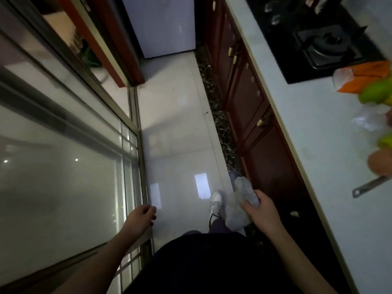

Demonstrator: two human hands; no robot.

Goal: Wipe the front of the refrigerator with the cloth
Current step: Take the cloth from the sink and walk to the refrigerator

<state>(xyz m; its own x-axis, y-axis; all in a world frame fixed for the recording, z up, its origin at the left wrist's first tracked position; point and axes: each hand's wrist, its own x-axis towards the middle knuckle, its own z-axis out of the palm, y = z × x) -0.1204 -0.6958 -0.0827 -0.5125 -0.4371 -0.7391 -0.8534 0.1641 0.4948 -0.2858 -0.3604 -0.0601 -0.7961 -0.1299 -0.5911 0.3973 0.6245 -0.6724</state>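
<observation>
Head view, right hand (263, 213) gripping cloth (246, 190), long axis pointing toward refrigerator (163, 28)

A narrow kitchen seen from above. A glossy pale tiled floor (176, 115) runs down the middle. On the left stands a metal-framed sliding glass door (63, 166). On the right, reddish-brown cabinets (246, 98) with pale handles (259, 123) carry a white countertop (318, 128) holding a black gas hob (326, 45), blurred orange and green packages (369, 71) and a metal utensil handle (368, 186).

Dark top (201, 262), purplish trousers (219, 224), white shoe (216, 202) with black stripes, both forearms (106, 251) bare.
</observation>
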